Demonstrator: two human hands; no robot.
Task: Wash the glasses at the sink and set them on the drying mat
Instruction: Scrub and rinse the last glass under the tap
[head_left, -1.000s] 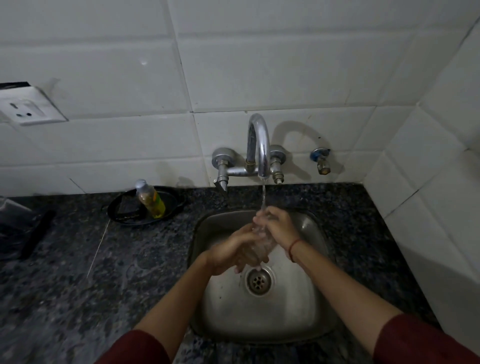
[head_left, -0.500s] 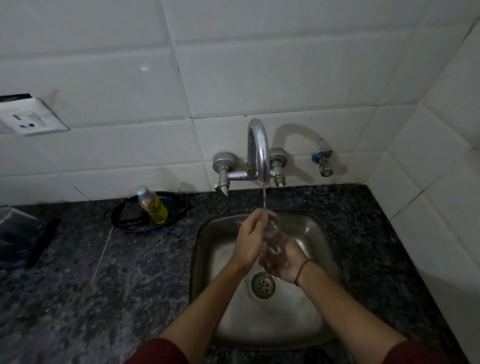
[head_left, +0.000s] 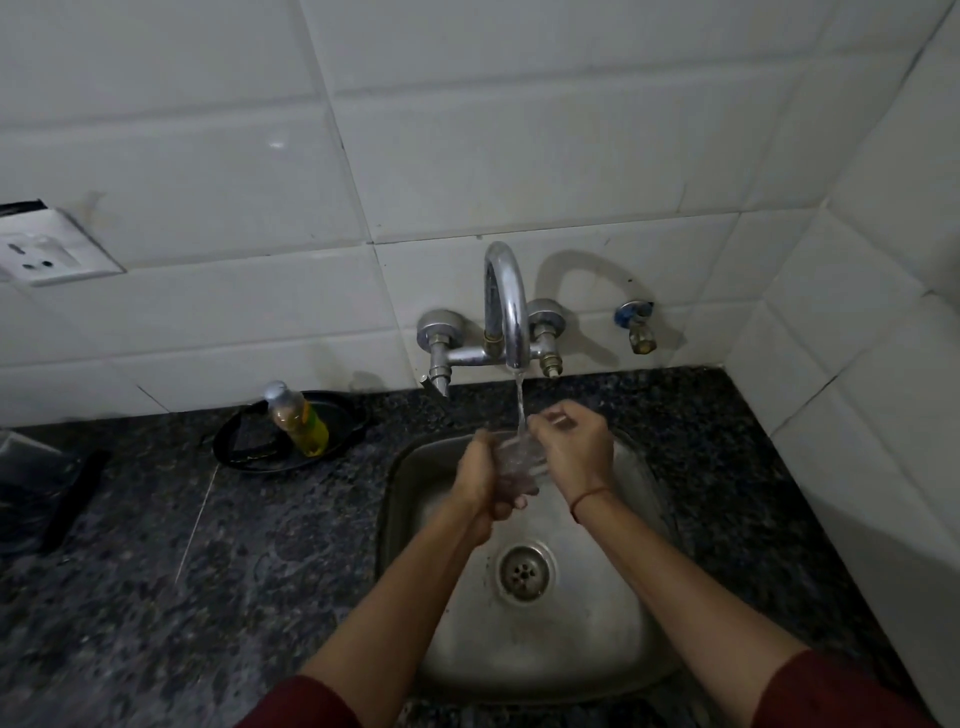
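Over the round-cornered steel sink (head_left: 613, 623), you hold one clear glass (head_left: 519, 460) under the thin stream from the single curved chrome tap (head_left: 506, 301). Your left hand (head_left: 480, 483) wraps its lower part; your right hand (head_left: 574, 447) curls against its rim. On the speckled dark stone bench (head_left: 208, 597), one plastic bottle (head_left: 298, 418) of yellow liquid sits in one shallow black dish (head_left: 249, 452).

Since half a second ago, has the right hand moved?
Yes. The right hand moved from just above the drain back toward the tap, at the glass.
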